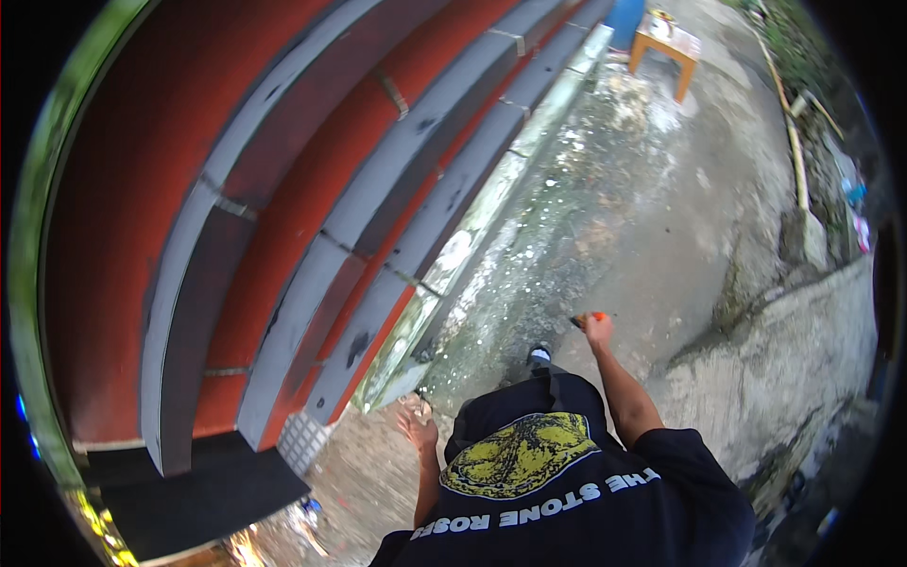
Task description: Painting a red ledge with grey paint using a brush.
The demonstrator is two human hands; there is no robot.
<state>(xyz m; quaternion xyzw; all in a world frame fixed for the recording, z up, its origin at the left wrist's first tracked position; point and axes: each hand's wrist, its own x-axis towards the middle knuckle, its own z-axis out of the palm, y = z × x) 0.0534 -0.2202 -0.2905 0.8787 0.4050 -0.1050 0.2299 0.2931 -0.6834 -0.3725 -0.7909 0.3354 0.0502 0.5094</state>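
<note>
My right hand (597,330) is held out over the concrete path, closed around a small orange-handled tool (579,322) with a dark end. The end points left, toward the wall; its exact kind is too small to make out. Lower and to the left, my left hand (419,427) is near the foot of the wall with its fingers apart, and I see nothing clearly held in it. The wall (283,293) beside me has red panels with grey raised bands, crossed by short dark and pale joint marks. Its bottom ledge (463,250) is pale green and blotchy.
A small orange-legged table (664,45) with items on top stands at the far end, next to a blue object (624,21). A low concrete wall (775,350) runs along the right. Poles (794,142) and plants lie beyond it. A black panel (194,496) is at lower left.
</note>
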